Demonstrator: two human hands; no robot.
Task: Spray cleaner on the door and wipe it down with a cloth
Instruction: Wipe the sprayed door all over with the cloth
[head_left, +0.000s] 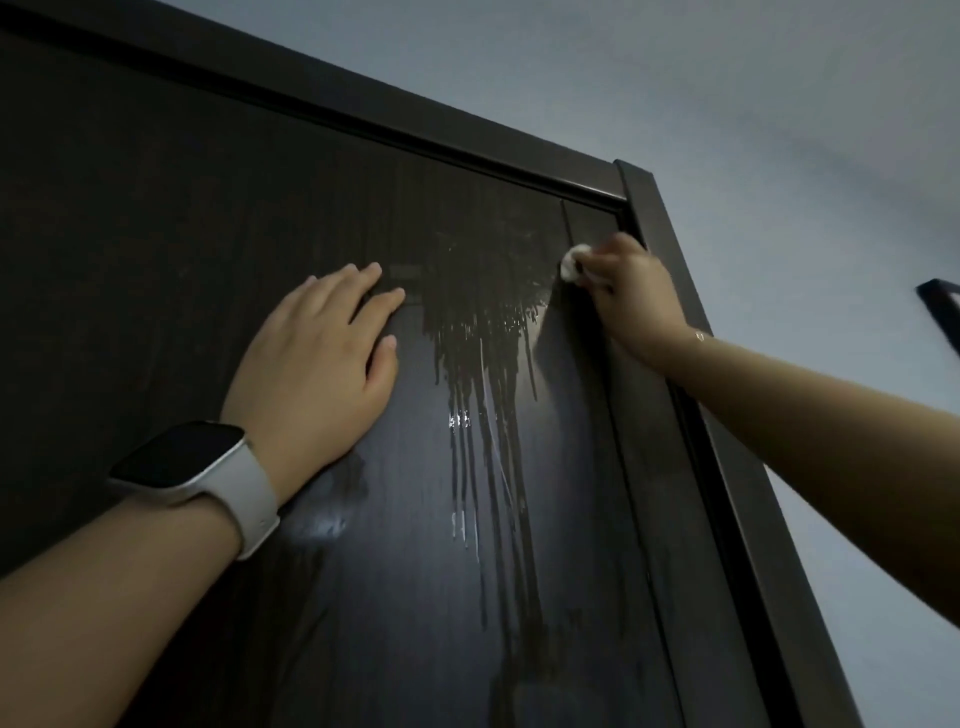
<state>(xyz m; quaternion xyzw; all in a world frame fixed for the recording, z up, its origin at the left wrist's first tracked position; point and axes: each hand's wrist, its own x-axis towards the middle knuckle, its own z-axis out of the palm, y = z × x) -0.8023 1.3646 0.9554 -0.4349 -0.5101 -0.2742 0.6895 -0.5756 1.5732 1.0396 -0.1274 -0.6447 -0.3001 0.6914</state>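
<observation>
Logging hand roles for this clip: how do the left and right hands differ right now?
The left hand lies flat and open on the door; the right hand grips a white cloth near the door's upper edge. The left wrist wears a watch; the right doesn't. Both touch the door.

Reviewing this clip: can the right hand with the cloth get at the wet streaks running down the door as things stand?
Probably yes. The right hand holds the white cloth on the door beside the top of the wet streaks. Nothing lies between; the left hand rests flat on their far side.
</observation>
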